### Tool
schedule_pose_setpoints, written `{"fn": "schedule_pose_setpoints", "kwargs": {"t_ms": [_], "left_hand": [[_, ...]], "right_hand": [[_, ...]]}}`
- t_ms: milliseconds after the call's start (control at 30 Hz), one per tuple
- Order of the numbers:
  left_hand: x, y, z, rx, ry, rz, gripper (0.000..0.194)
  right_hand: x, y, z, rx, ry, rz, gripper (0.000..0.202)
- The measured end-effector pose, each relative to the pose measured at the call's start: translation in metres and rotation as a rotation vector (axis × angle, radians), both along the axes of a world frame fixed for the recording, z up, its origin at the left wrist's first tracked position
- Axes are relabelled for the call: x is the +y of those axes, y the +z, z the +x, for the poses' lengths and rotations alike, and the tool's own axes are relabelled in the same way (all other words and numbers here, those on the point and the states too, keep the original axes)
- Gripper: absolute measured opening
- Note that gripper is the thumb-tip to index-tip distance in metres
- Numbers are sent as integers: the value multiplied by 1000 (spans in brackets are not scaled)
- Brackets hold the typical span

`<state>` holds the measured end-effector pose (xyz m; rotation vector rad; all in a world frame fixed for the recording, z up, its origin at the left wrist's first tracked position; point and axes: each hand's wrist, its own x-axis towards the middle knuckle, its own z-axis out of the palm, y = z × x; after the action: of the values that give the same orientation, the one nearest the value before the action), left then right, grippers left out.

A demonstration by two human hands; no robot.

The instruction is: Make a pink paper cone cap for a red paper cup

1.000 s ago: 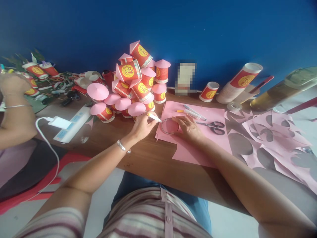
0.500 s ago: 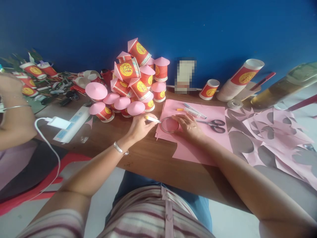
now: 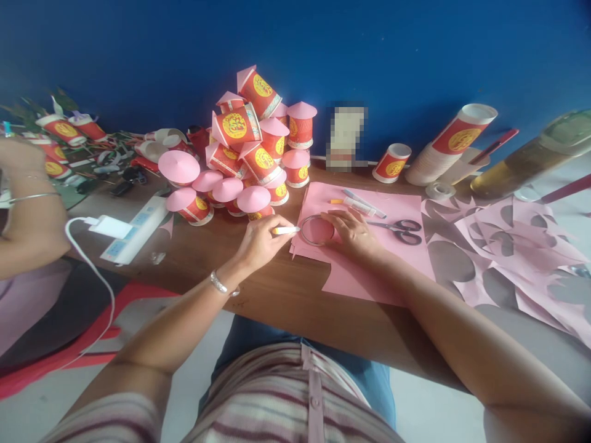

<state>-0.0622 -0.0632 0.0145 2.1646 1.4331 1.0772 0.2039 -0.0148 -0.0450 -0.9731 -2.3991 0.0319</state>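
Observation:
My left hand (image 3: 261, 243) is closed on a white marker (image 3: 286, 231), whose tip meets the left edge of a thin round ring (image 3: 303, 236). The ring lies flat on a stack of pink paper (image 3: 369, 280), and pink shows through its middle. Over the ring's right side, my right hand (image 3: 353, 232) holds it down, its fingers bent together against the rim. Scissors with dark handles (image 3: 406, 232) rest on the paper just right of that hand. Behind it lie a marker with an orange end (image 3: 357, 205) and a grey-blue pen (image 3: 369, 204).
Red paper cups with pink cone roofs (image 3: 235, 126) are piled at the back left. A power strip (image 3: 133, 231) with a plugged-in charger lies left. Rightward are stacked cups (image 3: 450, 144), a tape roll (image 3: 441, 191), a bottle (image 3: 530, 154) and paper offcuts (image 3: 512, 240). Another person's arm (image 3: 32, 215) shows far left.
The marker in my left hand has tipped lower and flatter, its tip staying at the ring's left edge. My right hand and the ring look almost unmoved. The view has shifted slightly.

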Motion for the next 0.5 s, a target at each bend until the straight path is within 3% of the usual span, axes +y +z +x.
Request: {"fn": "schedule_pose_setpoints", "kwargs": {"t_ms": [200,500], "left_hand": [[-6,-4,1,5,-8,25,9],[-20,0,7,77,-22,78,8]], "right_hand": [[1,-1,-1,-3,-9,19,52],[1,-1,-2,-20,-27,8,54]]}}
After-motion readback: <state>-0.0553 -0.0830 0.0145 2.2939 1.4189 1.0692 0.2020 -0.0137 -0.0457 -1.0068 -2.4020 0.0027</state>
